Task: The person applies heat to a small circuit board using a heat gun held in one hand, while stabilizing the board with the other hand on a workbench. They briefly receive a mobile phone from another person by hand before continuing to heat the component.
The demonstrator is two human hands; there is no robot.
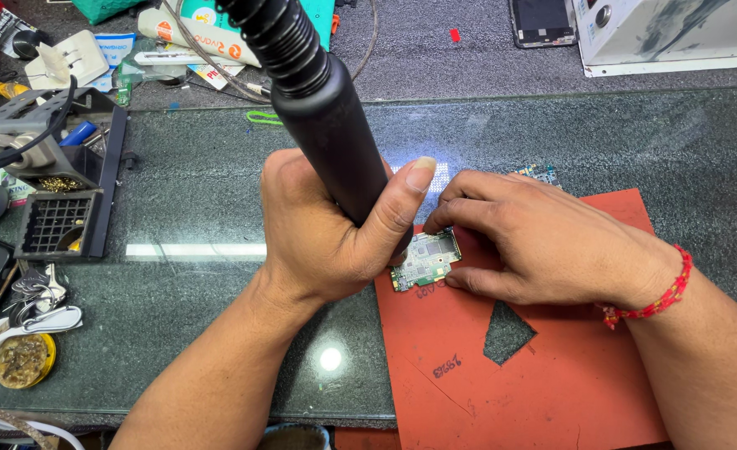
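Board [425, 258] is lying on the red mat [552, 367], right hand [543, 246] fingers pressing its edge; left hand [327, 225] is gripping the black hot-air wand [323, 117], nozzle over the board, rework seemingly underway.

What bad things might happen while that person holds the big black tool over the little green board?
1. The right hand steadies the green circuit board with fingertips very near the tip of the black tool held by the left hand; if that tip is hot, the fingers might get burned.
2. The board lies loose on the red mat, so a nudge might slide it.
3. The tool's ribbed hose might tug the tool off target.
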